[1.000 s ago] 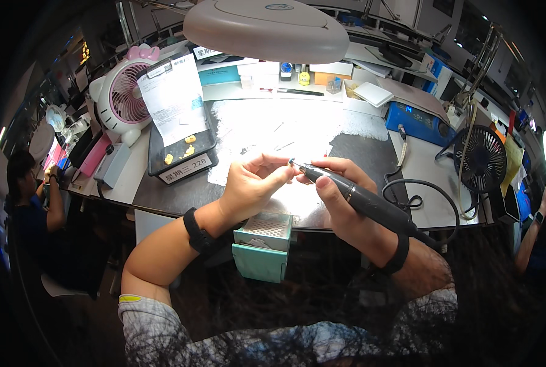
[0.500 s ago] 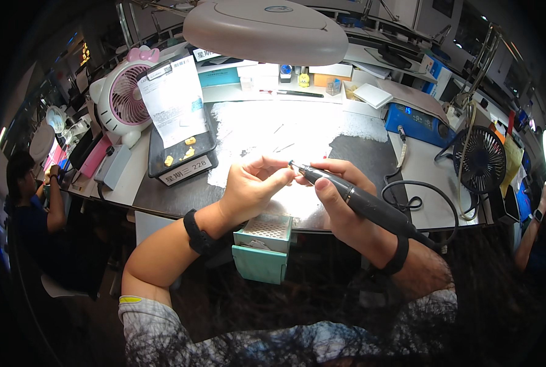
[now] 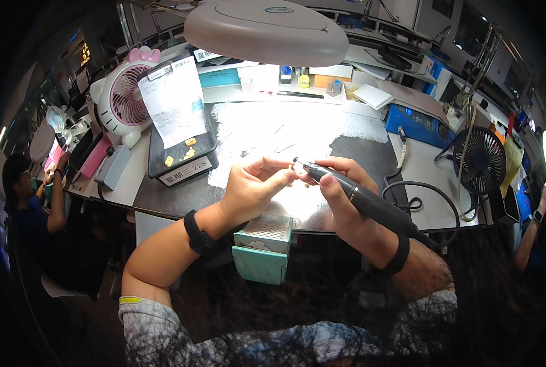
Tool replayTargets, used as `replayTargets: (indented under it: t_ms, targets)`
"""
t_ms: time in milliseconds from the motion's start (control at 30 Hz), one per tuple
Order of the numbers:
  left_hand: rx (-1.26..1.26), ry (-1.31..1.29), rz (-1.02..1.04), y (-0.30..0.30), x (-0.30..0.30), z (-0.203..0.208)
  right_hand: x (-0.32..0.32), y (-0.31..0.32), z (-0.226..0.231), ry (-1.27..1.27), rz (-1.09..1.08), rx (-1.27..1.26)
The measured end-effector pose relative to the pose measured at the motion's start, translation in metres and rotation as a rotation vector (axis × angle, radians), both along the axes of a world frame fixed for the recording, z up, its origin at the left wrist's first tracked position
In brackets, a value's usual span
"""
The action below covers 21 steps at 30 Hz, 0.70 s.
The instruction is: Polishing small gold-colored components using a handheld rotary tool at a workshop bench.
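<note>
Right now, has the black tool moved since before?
Yes, slightly: the black tool in the right hand has shifted rightward, judged against the green drawer.

A head-worn fisheye camera looks closely down over the hands (image 3: 248, 186).

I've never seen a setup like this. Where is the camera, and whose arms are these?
There's no robot here: these are a person's own bare arms, seen by a wide fisheye camera worn on their head, so straight edges look bent. The right hand holds a dark, pen-shaped powered tool with a cord at its back end. Its tip meets the fingertips of the left hand, which seem to pinch something too small to make out. On the bench, to the left, a black tray holds small yellow pieces and a paper sheet. A blue box sits to the right, and a large lamp hangs above.
</note>
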<state>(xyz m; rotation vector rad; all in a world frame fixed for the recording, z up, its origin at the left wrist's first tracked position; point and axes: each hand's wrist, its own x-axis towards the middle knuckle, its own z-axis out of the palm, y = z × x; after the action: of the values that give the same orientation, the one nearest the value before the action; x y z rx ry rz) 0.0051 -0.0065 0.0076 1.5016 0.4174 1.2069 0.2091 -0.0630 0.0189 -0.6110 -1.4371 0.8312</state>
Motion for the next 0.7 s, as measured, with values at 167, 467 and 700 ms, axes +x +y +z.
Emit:
replayTargets:
  t_ms: [167,467,700]
  targets:
    - [-0.027,0.04,0.025,0.001,-0.003,-0.003,0.004,-0.001,0.001,-0.101,0.038,-0.045]
    - [-0.027,0.141,0.116,0.0,0.002,-0.005,-0.009,0.001,0.0,-0.1,-0.152,0.033]
    - [-0.144,0.153,0.121,0.011,0.003,-0.004,-0.006,0.004,0.002,-0.127,-0.18,-0.064]
